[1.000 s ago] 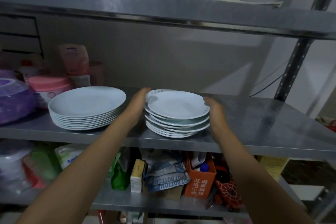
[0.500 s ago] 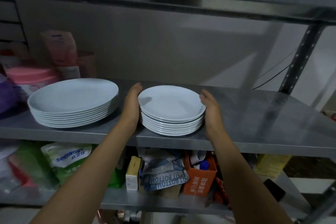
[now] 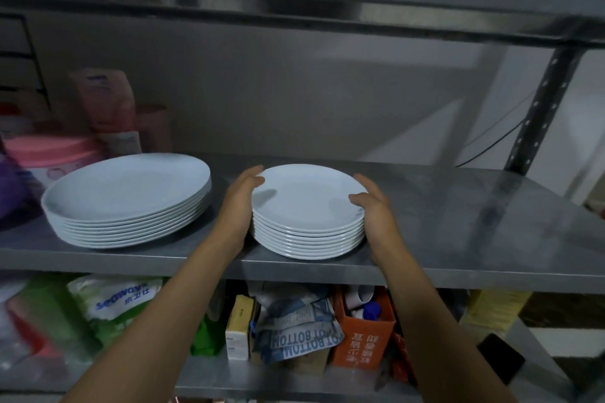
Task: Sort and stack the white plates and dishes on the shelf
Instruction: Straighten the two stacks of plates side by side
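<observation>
A stack of several small white plates [image 3: 307, 196] stands neatly squared on the steel shelf [image 3: 458, 226], near its front edge. My left hand [image 3: 240, 203] cups the stack's left side, with the thumb on the top rim. On the right side, my right hand [image 3: 375, 206] wraps the stack; its thumb lies over the top plate's edge and its fingers curve round the far rim. To the left stands a separate stack of several large white plates [image 3: 127, 186].
Pink tubs and packets [image 3: 52, 150] crowd the shelf's far left behind the large plates. Bare steel stretches right of the small stack to an upright post [image 3: 540, 101]. Another shelf hangs close overhead. The shelf below holds an orange box [image 3: 363, 337], bags and cartons.
The small plates, skewed a second ago, now sit squarely on one another. Both hands stayed at the stack's sides, and their thumbs have come up onto the top rim.
</observation>
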A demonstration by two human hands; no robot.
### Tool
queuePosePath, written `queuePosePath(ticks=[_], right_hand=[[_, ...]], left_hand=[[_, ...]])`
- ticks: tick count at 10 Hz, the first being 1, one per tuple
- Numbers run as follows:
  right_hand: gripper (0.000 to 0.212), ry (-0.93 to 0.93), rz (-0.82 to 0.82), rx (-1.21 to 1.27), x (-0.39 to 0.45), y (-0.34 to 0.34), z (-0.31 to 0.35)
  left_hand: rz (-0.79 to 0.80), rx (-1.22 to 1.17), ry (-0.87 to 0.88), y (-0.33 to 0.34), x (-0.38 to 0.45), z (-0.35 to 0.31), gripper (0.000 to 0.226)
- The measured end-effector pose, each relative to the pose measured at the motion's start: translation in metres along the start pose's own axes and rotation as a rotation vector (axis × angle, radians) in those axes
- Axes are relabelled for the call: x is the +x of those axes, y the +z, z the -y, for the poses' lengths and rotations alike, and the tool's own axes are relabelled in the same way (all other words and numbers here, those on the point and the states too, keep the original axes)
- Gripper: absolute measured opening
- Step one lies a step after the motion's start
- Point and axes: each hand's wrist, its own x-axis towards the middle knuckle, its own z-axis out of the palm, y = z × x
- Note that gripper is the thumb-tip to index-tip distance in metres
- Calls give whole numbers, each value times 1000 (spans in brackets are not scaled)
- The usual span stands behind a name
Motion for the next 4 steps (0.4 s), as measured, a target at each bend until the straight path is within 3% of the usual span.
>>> queuePosePath(ticks=[1, 3, 4], right_hand=[[40, 3, -19, 15, -1, -1, 1], [41, 2, -40, 26, -1, -2, 2], [38, -13, -68, -22, -2, 1, 1]], left_hand=[[24, -35, -73, -1, -2, -3, 37], [-10, 6, -35, -1, -3, -5, 35], [-134, 33, 86, 2, -12, -10, 33]])
